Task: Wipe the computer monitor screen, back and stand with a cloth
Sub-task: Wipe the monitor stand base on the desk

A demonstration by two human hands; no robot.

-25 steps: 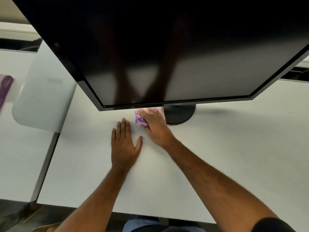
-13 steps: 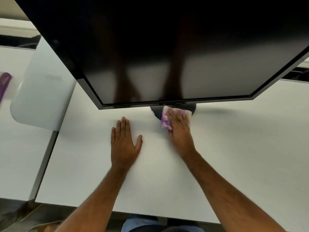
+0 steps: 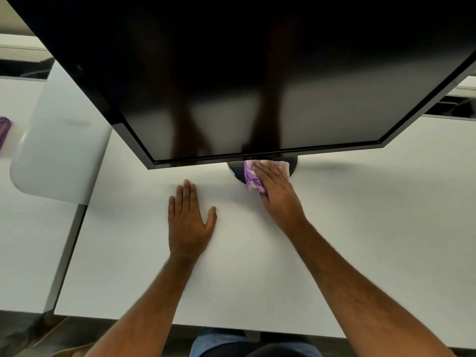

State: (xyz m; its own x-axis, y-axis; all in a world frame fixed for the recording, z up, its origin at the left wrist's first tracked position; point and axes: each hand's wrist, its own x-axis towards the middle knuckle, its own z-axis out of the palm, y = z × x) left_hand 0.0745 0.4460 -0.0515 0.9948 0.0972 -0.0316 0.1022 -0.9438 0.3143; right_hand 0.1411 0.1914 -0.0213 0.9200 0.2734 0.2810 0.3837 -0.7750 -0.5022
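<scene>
A large black monitor [image 3: 257, 73] hangs over the white desk [image 3: 360, 240], its dark screen reflecting both arms. Below its lower edge shows part of the round black stand base [image 3: 235, 170]. My right hand [image 3: 277, 194] presses a purple and white cloth [image 3: 251, 177] flat onto that base, fingers spread over the cloth. My left hand [image 3: 189, 217] lies flat and open on the desk, to the left of the base, holding nothing. Most of the stand is hidden behind the screen.
A white rounded divider panel [image 3: 59, 150] stands at the left, beside a gap between this desk and a neighbouring white desk [image 3: 25, 240]. A purple object [image 3: 3, 130] lies at the far left edge. The desk's front edge runs near my body.
My right hand has slid the cloth rightward, from the desk left of the stand base onto the base itself. The left hand has stayed flat in place.
</scene>
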